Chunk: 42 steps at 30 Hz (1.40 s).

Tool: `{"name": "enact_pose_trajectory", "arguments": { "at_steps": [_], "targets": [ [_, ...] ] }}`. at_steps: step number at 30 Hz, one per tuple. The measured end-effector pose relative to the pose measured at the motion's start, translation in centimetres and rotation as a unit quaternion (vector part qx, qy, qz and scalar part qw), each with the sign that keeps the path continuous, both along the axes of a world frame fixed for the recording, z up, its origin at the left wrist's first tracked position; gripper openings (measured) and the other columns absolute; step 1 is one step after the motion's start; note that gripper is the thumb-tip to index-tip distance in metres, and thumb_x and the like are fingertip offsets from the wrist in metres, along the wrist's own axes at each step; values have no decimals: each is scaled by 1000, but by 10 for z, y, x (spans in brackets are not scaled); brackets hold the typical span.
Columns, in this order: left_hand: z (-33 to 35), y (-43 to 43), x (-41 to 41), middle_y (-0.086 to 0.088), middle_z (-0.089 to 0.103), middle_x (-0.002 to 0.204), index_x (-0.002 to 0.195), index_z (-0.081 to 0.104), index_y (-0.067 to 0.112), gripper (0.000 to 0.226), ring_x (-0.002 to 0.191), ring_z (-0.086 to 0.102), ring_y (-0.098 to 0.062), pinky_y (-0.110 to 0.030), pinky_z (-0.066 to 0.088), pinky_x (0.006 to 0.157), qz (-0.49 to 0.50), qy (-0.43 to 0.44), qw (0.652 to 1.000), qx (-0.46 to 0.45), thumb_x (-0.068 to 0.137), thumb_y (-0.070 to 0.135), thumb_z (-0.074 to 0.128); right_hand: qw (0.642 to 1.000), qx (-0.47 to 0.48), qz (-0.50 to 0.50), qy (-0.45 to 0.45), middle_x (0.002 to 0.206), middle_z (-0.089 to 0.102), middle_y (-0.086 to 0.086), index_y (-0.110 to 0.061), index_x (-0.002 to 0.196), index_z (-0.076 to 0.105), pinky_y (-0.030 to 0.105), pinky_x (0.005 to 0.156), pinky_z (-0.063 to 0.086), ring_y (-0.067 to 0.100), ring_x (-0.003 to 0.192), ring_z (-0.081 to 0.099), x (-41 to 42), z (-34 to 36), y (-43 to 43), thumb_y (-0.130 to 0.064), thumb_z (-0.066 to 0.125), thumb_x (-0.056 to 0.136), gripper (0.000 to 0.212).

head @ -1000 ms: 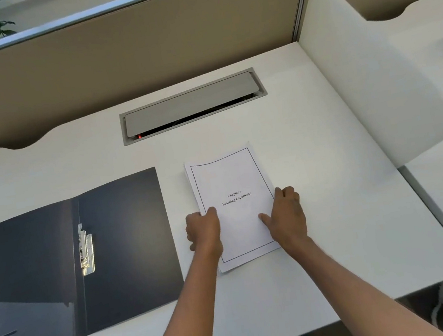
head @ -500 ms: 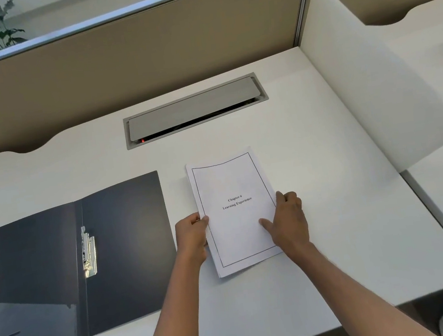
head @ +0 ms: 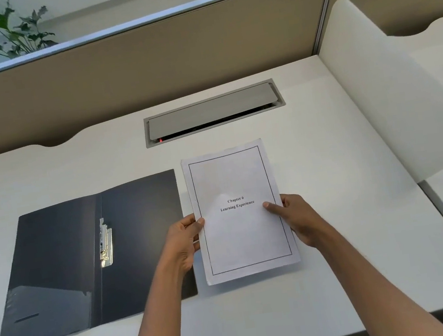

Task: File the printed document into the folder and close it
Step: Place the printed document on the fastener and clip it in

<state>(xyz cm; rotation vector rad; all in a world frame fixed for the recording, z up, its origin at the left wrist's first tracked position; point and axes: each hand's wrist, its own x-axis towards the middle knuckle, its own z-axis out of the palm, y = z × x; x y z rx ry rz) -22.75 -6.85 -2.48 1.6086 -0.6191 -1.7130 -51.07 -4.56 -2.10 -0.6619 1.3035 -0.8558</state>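
White document (head: 240,222) gripped by left hand (head: 184,238) and right hand (head: 297,218).

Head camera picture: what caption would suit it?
Both hands, left hand and right hand, hold the printed document beside the open folder.

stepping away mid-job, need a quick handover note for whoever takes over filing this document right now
Left hand: grips the left edge of the printed document, thumb on top.
Right hand: grips the right edge, thumb on top.
Document: held face up, title page showing, just right of the folder.
Folder: lies open and flat on the desk, its metal clip by the spine.
Done: document picked up in both hands.
Left: move it onto the folder, secure it at the clip, close the cover.
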Motion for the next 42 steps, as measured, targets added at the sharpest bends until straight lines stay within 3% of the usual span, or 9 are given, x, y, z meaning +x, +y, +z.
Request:
{"name": "enact_pose_trajectory", "arguments": {
  "at_steps": [13,19,23,27,32,35,37,39,42],
  "targets": [
    [18,16,115,-10,81,103,109,75,6,16,93,79,-25,-36,64,74,58,-58,996,-30,94,7,71,997,-56,42,21,103,81,9,-18,100,80,50,88,62,33,97,77,117,-6,-8,-24,69,95,13],
    [27,13,188,-2,82,94,106,76,13,13,87,80,-21,-29,64,67,43,-146,987,-57,94,8,72,998,-44,32,19,104,81,8,-18,102,80,55,91,60,31,96,78,188,-11,-10,-23,69,96,14],
    [28,5,228,0,80,80,101,77,15,12,72,78,-18,-24,62,59,61,-293,948,-109,93,8,72,999,-39,24,23,106,80,9,-17,104,79,57,93,59,32,98,77,221,-16,-11,-23,69,95,15],
    [27,-3,258,9,74,89,112,77,16,19,82,71,-5,-31,64,79,32,-408,899,-158,94,16,72,999,-36,13,35,107,80,9,-15,105,79,57,94,59,32,99,77,240,-21,-11,-21,69,95,15],
    [20,-11,281,-5,75,109,132,68,11,36,98,73,-23,-44,61,94,-8,-374,919,-124,98,22,68,997,-32,7,63,105,80,9,-16,102,80,55,92,60,32,98,77,253,-27,-10,-20,68,96,14],
    [17,-15,287,-4,73,96,103,74,22,10,92,73,-28,-46,60,93,-55,-375,917,-125,100,23,64,997,-28,4,76,103,81,9,-15,100,80,52,90,61,31,96,78,258,-28,-12,-19,68,96,13],
    [13,-17,289,-10,74,90,76,57,34,27,87,71,-34,-45,59,85,-89,-386,910,-126,100,22,62,996,-24,4,87,102,81,8,-14,100,79,49,89,62,30,95,78,262,-29,-14,-19,69,96,12],
    [8,-19,290,-8,72,85,73,52,34,32,82,68,-33,-35,58,74,-106,-387,908,-121,100,20,61,996,-20,2,92,101,81,7,-12,101,79,47,87,63,31,95,78,266,-29,-17,-18,69,96,12],
    [0,-20,291,15,59,73,73,55,38,35,76,61,-17,-17,43,63,-122,-387,906,-122,101,18,60,994,-12,4,105,100,81,6,-12,103,78,45,86,63,30,95,78,269,-29,-21,-19,69,96,12]
  ]
}}
